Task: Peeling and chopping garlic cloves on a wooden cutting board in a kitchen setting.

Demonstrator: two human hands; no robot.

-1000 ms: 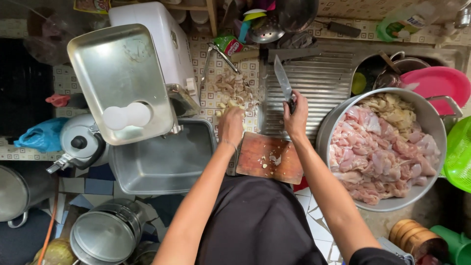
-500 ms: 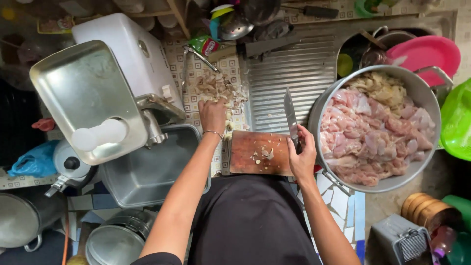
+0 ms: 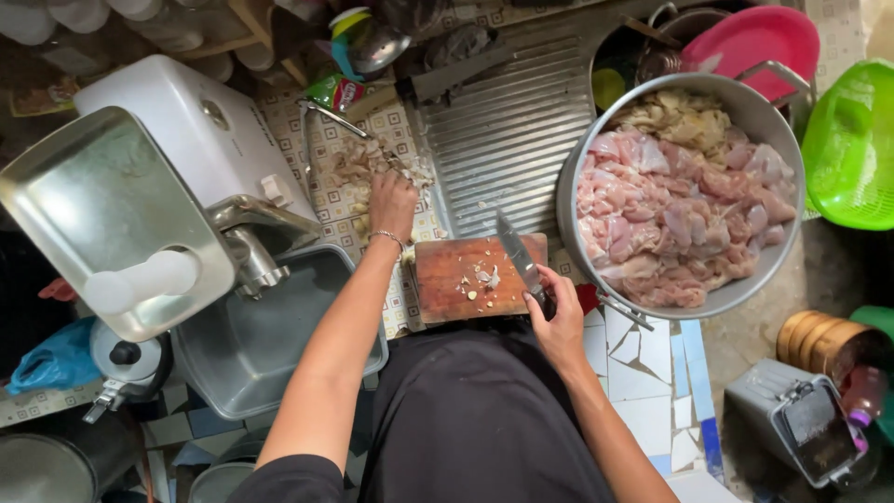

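The person's left hand (image 3: 391,200) reaches forward over the patterned tiled counter (image 3: 410,130) and rests on a loose pile of pale peeled garlic cloves (image 3: 368,160), its grip curled down over the near edge of the pile; whether any clove is actually pinched cannot be told from above. A thin metal bracelet (image 3: 389,237) circles that wrist. The right hand (image 3: 557,326) has its grip pressed together around the dark handle of a long steel-bladed kitchen knife (image 3: 517,256), whose blade lies angled across the right end of a small reddish-brown wooden chopping board (image 3: 456,279). A few chopped garlic bits (image 3: 480,279) lie near the middle of the board, just left of the blade. The board sits at the near edge of the counter, directly in front of the person's black-clad body, with a ribbed metal draining surface (image 3: 507,130) beyond it. Just right of the board stands a large round metal basin (image 3: 596,140) heaped with raw pink chicken pieces (image 3: 670,214). To the left stands a white electric meat grinder (image 3: 200,130) with a wide rectangular steel feed tray (image 3: 84,205), and below its spout sits a deep rectangular steel pan (image 3: 251,345). A bright green plastic basket (image 3: 852,144) and a pink plastic bowl (image 3: 764,37) lie at the far right.
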